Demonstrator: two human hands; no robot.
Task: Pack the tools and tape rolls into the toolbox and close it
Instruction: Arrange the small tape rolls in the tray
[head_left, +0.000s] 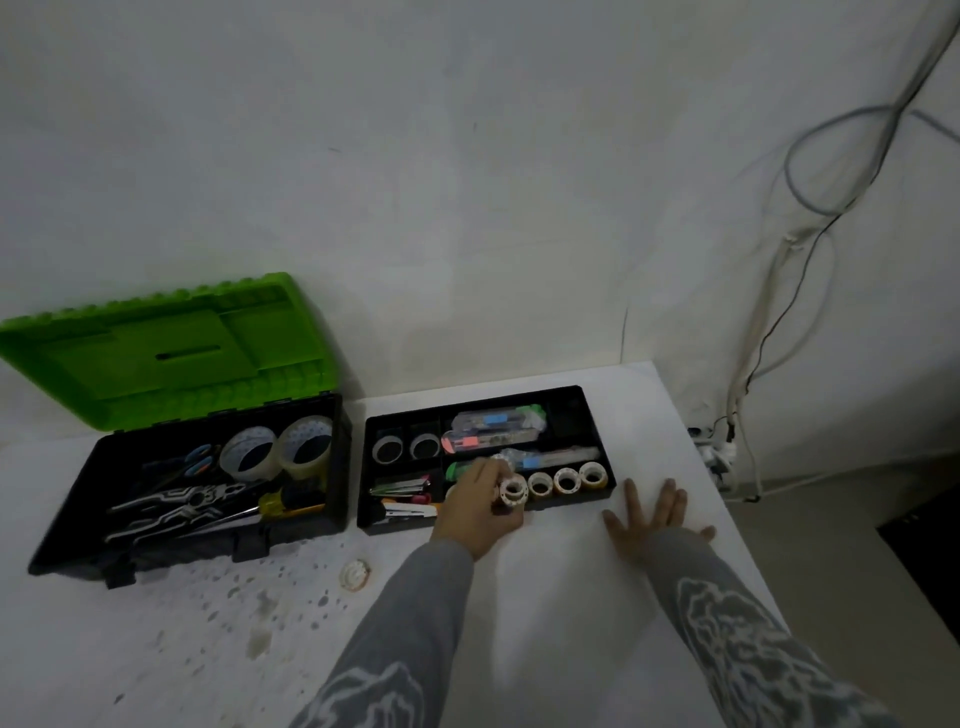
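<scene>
The left hand (478, 512) pinches a small roll (513, 491) with curled fingers, just over the front compartment of the tray (467, 397). This roll is at the left end of a row of three rolls (566, 480), which runs left to right along the tray's front wall. Its hole faces up toward the camera, like theirs, so I judge it only needs to go straight down beside them. The place under it is hidden by the hand. The right hand (654, 514) lies flat on the worktop (571, 597), fingers spread, holding nothing, just in front of the tray's right corner. One loose roll (355, 574) is on the worktop, left of the left hand and closer to the person, so the left hand is the nearer one for it. The toolbox (156, 551) stands open just left of the tray, its green lid (171, 353) tilted back. The tray probably goes into it later. No brand or writing can be read – the picture is too dim and soft.
</scene>
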